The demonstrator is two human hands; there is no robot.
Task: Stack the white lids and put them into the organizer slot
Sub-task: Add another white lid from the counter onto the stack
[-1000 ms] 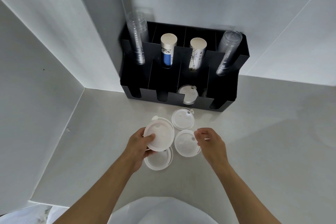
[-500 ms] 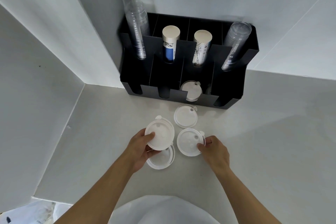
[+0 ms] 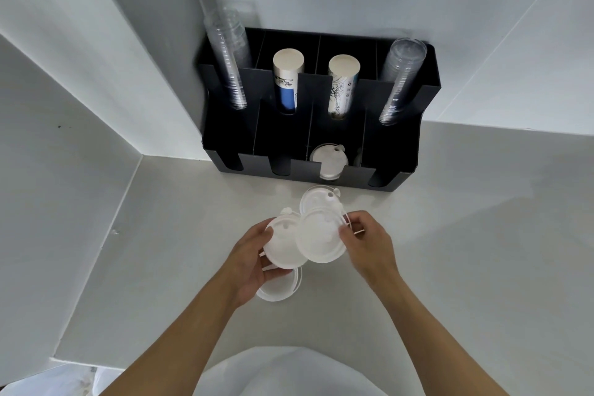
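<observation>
My left hand (image 3: 250,262) holds a white round lid (image 3: 283,244) above the counter. My right hand (image 3: 366,243) grips a second white lid (image 3: 319,236) by its right edge, and this lid overlaps the right side of the first. A third lid (image 3: 316,199) lies flat on the counter just beyond them. A fourth lid (image 3: 278,289) lies on the counter under my left hand, partly hidden. Inside the black organizer (image 3: 398,151), more white lids (image 3: 329,159) stand in the third front slot from the left.
The organizer stands in the corner against the white wall. Its rear slots hold two stacks of clear cups (image 3: 229,55) (image 3: 400,80) and two stacks of paper cups (image 3: 286,80) (image 3: 342,83). White counter (image 3: 482,251) spreads to the right; a raised ledge runs along the left.
My right hand took hold of the lid on the counter, lifted it and brought it left over the lid in my left hand. The view shifted down slightly.
</observation>
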